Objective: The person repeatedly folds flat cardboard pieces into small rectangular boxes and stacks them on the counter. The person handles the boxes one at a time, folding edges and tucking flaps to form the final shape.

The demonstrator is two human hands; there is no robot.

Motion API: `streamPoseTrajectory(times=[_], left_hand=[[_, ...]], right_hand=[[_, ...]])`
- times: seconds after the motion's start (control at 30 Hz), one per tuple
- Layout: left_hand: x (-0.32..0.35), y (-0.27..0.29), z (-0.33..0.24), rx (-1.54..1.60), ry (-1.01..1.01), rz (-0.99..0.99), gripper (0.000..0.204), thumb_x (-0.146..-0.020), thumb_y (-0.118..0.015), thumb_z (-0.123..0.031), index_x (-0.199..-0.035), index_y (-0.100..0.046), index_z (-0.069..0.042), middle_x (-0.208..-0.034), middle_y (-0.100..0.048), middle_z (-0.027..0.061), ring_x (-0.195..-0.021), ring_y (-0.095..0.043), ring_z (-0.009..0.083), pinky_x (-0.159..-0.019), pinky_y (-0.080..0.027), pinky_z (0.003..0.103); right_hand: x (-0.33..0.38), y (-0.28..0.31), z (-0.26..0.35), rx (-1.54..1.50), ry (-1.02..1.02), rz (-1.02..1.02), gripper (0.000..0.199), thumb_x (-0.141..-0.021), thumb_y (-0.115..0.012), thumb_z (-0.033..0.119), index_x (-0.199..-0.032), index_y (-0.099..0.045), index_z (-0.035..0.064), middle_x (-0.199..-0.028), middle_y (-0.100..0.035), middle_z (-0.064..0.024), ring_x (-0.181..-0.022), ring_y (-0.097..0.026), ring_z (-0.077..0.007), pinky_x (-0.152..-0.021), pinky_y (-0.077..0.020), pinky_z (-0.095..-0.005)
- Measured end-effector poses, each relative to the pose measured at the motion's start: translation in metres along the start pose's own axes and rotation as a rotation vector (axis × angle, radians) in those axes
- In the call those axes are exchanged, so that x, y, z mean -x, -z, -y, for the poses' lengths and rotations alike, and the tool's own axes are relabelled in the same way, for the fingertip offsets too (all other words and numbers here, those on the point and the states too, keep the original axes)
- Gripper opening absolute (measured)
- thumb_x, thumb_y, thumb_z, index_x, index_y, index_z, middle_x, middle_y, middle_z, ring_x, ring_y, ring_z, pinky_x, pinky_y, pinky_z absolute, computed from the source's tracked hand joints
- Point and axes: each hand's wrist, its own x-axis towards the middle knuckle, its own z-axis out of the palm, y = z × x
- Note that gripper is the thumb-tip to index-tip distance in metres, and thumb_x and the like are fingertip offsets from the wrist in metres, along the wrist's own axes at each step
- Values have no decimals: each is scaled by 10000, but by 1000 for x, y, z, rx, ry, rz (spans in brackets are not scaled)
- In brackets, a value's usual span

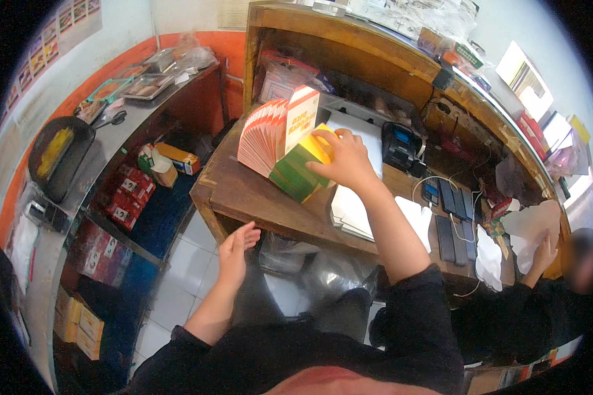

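My right hand [342, 155] reaches across the desk and grips a green and yellow block [301, 172], thumb on its near side and fingers over its yellow top. Whether it is one box or a stack of folded cartons, I cannot tell. Against its left side leans a fanned row of red and white printed cards or flat packets [263, 135], one of them standing taller [302, 118]. My left hand [237, 253] hovers off the desk's front edge, holding nothing, fingers stretched out.
White paper sheets [352, 214] lie right of the block on the wooden desk [244, 197]. Beyond are a black card-machine-like device [402, 146] and several dark phones [446, 238]. At right, another person's hand [543, 253] touches pale paper [527, 227]. A glass-fronted counter [135, 128] stands left.
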Motion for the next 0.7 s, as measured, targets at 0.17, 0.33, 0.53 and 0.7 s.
streamPoseTrajectory(times=[0.17,0.33,0.53,0.7], left_hand=[[24,22,24,-23,166,8,480,-1040,-404,-380,-1249,-587,11,-1078,-667,141,-920,-646,196,-840,-507,309],[27,23,16,-55,205,11,470,-1041,-403,-371,-1251,-589,7,-1056,-669,130,-895,-643,183,-829,-505,301],[15,-7,-1,-58,141,167,469,-1040,-410,-368,-1247,-589,14,-1057,-670,134,-879,-641,177,-823,-502,300],[33,11,11,-90,162,192,470,-1038,-413,-373,-1238,-596,11,-1052,-673,134,-859,-643,179,-818,-501,299]], right_hand=[[-15,-51,10,93,-66,260,817,-678,-744,550,-1409,-430,366,-1283,-461,-182,-1167,-469,-392,-945,-425,-548],[-13,-61,14,34,-82,281,873,-674,-741,551,-1446,-368,389,-1373,-381,-203,-1251,-401,-420,-1004,-381,-573],[5,-70,-20,-71,3,67,917,-714,-717,605,-1487,-311,326,-1516,-221,-287,-1356,-297,-494,-1071,-308,-597],[68,-32,-78,-253,-87,205,918,-756,-730,554,-1497,-306,215,-1520,-200,-323,-1363,-321,-485,-1107,-314,-496]])
